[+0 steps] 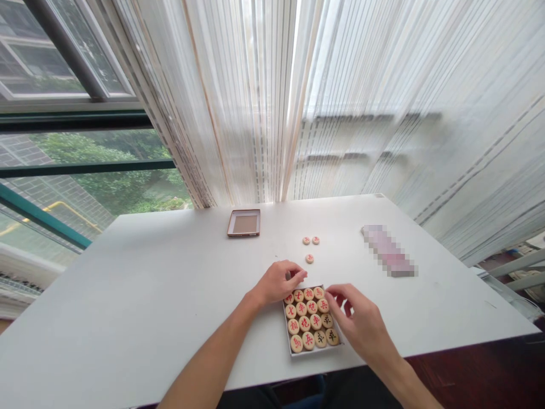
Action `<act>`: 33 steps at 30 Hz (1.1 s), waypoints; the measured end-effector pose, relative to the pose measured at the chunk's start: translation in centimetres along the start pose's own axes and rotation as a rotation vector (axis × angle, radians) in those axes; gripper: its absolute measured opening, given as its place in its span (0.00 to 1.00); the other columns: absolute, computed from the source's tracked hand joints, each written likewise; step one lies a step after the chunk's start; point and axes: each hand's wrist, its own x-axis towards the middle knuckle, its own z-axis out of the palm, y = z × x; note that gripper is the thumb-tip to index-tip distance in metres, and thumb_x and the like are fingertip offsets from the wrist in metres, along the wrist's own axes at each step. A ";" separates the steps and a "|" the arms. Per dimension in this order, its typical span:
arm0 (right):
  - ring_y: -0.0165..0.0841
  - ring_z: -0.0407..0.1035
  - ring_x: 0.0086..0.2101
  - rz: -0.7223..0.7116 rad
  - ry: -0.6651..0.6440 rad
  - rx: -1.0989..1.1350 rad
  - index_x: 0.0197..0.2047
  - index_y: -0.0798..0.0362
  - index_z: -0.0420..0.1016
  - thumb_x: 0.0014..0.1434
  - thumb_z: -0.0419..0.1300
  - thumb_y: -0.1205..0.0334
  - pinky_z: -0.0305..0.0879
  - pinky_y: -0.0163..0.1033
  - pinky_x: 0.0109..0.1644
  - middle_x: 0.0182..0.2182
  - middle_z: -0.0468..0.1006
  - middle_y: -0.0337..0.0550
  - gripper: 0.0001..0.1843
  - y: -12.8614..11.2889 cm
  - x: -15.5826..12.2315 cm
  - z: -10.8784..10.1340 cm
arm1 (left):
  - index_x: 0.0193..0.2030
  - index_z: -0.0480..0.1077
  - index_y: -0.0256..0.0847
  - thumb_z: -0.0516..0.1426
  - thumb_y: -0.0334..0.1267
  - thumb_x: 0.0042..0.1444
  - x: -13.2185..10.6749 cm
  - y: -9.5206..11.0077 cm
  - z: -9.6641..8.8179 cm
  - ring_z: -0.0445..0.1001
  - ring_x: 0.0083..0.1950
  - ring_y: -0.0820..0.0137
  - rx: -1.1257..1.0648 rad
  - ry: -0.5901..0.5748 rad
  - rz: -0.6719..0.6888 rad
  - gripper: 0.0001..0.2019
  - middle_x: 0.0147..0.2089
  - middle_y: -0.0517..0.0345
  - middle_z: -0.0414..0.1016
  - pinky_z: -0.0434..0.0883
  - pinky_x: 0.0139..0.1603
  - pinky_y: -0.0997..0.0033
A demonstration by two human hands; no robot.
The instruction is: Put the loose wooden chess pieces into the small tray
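Note:
A small white box (pixel 291 344) full of round wooden chess pieces (pixel 310 322) with red and black characters sits near the table's front edge. My left hand (pixel 279 281) rests at the box's far left corner, fingers curled over the top row. My right hand (pixel 360 324) is at the box's right side, its fingers bent and pinching near the top right pieces. Whether either hand grips a piece is hidden. Three loose pieces (pixel 310 241) lie on the table beyond the box, two side by side and one (pixel 309 259) nearer.
The white table (pixel 140 289) stands against a window with sheer striped curtains (pixel 340 96). A brown box lid (pixel 244 222) lies at the back centre. A blurred pinkish flat object (pixel 388 250) lies at the right. The table's front edge is close to me.

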 end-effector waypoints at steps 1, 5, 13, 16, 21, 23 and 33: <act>0.38 0.73 0.33 -0.019 0.018 -0.021 0.43 0.48 0.74 0.68 0.55 0.55 0.70 0.42 0.35 0.37 0.79 0.45 0.09 0.5 1.5 -0.5 | 0.38 0.79 0.40 0.55 0.44 0.65 0.1 -0.1 0.0 0.74 0.35 0.70 -0.028 0.016 -0.022 0.14 0.36 0.55 0.81 0.68 0.38 0.72; 0.37 0.75 0.38 -0.104 0.035 -0.095 0.48 0.50 0.75 0.66 0.56 0.56 0.70 0.41 0.39 0.44 0.78 0.47 0.11 4.0 9.0 -1.1 | 0.40 0.78 0.38 0.53 0.48 0.67 0.5 -0.8 0.1 0.73 0.31 0.72 -0.191 0.112 -0.103 0.17 0.33 0.56 0.80 0.68 0.35 0.73; 0.29 0.69 0.29 -0.206 -0.161 -0.091 0.55 0.49 0.75 0.58 0.62 0.60 0.71 0.39 0.42 0.43 0.77 0.43 0.20 8.1 16.5 0.4 | 0.39 0.77 0.37 0.54 0.52 0.66 0.8 -1.7 -0.4 0.71 0.29 0.72 -0.228 0.269 -0.168 0.19 0.29 0.56 0.78 0.69 0.33 0.74; 0.30 0.69 0.30 -0.235 -0.167 -0.093 0.57 0.47 0.75 0.60 0.62 0.58 0.71 0.40 0.43 0.44 0.76 0.43 0.21 8.3 16.4 0.7 | 0.39 0.77 0.38 0.53 0.52 0.66 0.9 -1.6 -0.5 0.71 0.28 0.72 -0.204 0.259 -0.188 0.19 0.29 0.56 0.78 0.68 0.32 0.74; 0.34 0.73 0.36 -0.187 -0.148 -0.157 0.51 0.41 0.80 0.57 0.66 0.49 0.71 0.42 0.46 0.45 0.73 0.42 0.18 8.3 16.5 1.5 | 0.39 0.77 0.38 0.53 0.52 0.65 0.9 -1.4 -0.3 0.70 0.27 0.72 -0.174 0.253 -0.217 0.19 0.29 0.56 0.77 0.66 0.30 0.75; 0.35 0.74 0.37 -0.160 -0.133 -0.172 0.47 0.40 0.82 0.57 0.67 0.48 0.70 0.42 0.47 0.44 0.73 0.41 0.14 8.1 16.7 1.7 | 0.39 0.77 0.38 0.54 0.52 0.65 0.9 -1.4 -0.3 0.70 0.27 0.72 -0.181 0.254 -0.222 0.19 0.28 0.57 0.77 0.66 0.29 0.75; 0.32 0.69 0.28 -0.210 0.044 0.050 0.48 0.49 0.78 0.62 0.62 0.45 0.70 0.40 0.35 0.39 0.79 0.47 0.19 6.0 14.4 -0.4 | 0.43 0.76 0.38 0.56 0.51 0.64 0.9 -1.3 -0.2 0.71 0.29 0.73 -0.214 0.302 -0.216 0.17 0.35 0.54 0.80 0.69 0.31 0.75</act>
